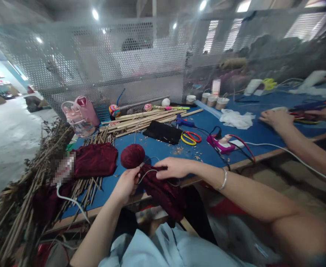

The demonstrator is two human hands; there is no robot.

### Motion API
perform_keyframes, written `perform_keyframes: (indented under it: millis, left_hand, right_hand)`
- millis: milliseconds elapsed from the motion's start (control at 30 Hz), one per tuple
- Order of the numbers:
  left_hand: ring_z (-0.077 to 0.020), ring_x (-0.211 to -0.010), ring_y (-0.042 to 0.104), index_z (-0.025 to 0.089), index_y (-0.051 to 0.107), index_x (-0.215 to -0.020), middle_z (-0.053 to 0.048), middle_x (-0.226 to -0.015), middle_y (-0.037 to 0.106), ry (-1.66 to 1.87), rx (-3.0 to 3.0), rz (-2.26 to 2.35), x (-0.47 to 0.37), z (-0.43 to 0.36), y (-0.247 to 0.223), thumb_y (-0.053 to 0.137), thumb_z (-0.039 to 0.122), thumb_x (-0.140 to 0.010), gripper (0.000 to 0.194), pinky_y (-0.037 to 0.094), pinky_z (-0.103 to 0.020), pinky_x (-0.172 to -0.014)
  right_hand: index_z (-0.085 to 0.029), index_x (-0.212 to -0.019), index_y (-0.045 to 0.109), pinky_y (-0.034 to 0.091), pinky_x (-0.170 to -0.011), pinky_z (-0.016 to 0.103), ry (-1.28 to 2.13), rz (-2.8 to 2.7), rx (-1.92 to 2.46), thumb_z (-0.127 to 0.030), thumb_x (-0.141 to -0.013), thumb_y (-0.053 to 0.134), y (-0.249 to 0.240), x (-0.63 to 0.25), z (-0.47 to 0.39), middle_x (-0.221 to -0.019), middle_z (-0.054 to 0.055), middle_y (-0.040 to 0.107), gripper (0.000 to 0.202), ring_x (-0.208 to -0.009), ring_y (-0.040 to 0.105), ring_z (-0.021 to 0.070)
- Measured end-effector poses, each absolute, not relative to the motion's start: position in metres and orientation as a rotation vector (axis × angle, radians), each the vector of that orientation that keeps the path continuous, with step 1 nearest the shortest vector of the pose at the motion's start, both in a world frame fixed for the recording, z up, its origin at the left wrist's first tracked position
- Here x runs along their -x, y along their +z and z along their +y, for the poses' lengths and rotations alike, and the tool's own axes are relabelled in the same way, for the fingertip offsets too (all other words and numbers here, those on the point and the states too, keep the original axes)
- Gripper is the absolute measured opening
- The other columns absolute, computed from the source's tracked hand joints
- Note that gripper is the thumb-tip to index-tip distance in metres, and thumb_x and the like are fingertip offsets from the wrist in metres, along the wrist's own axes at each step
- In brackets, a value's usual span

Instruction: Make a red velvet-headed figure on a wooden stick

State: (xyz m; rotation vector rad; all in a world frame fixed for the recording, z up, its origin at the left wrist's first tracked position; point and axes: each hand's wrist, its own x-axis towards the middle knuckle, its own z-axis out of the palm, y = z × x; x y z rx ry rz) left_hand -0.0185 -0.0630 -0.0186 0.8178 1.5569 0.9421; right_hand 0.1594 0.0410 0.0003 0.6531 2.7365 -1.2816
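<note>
A round dark-red cloth ball point(132, 156) rests at the near edge of the blue table, with gathered dark-red cloth point(163, 191) hanging below it over the edge. A wooden stick point(188, 226) shows at the cloth's lower end. My left hand point(127, 184) pinches a thin pale cord point(148, 172) just under the ball. The cord loops across to my right hand point(172, 167), which lies over the gathered cloth with its fingers bent; whether it grips the cord is not clear.
Folded dark-red cloth point(96, 159) and dry stems point(20, 193) lie left. Beyond are wooden sticks point(151, 119), a black cloth point(163, 132), scissors point(190, 138), a blue glue gun point(185, 122) and a purple power strip point(221, 144). Another person's hands point(278, 118) work at the right.
</note>
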Motion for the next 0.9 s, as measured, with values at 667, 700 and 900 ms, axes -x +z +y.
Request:
perform_keyframes:
  millis: [667,700,900]
  left_hand:
    - [-0.0149,-0.062,0.05,0.018,0.062,-0.063,-0.002,-0.062,0.06,0.878,-1.401,1.851,0.05,-0.048,-0.02,0.047,0.029,-0.08,0.025,0.031,-0.025,-0.06]
    - [-0.0164,-0.066,0.054,0.019,0.066,-0.07,-0.003,-0.068,0.065,0.832,-1.505,1.93,0.05,-0.051,-0.017,0.045,0.031,-0.083,0.027,0.032,-0.026,-0.063]
    - [-0.0199,-0.074,0.064,0.022,0.071,-0.084,-0.006,-0.084,0.073,0.755,-1.742,2.05,0.046,-0.058,-0.006,0.042,0.037,-0.088,0.033,0.038,-0.026,-0.065]
  right_hand:
    - [-0.017,-0.094,0.067,0.041,-0.081,0.025,-1.016,3.288,-0.647,-0.019,-0.082,0.056,-0.022,-0.103,0.05,-0.094,0.005,0.066,0.016,-0.088,0.059,0.0148]
    - [-0.018,-0.094,0.068,0.041,-0.081,0.025,-1.025,3.276,-0.634,-0.021,-0.084,0.054,-0.019,-0.104,0.051,-0.095,0.005,0.067,0.017,-0.088,0.06,0.0151]
    - [-0.016,-0.082,0.067,0.041,-0.073,0.025,-1.342,3.119,-0.702,-0.027,-0.088,0.046,-0.001,-0.11,0.061,-0.082,0.004,0.068,0.024,-0.078,0.061,0.0143]
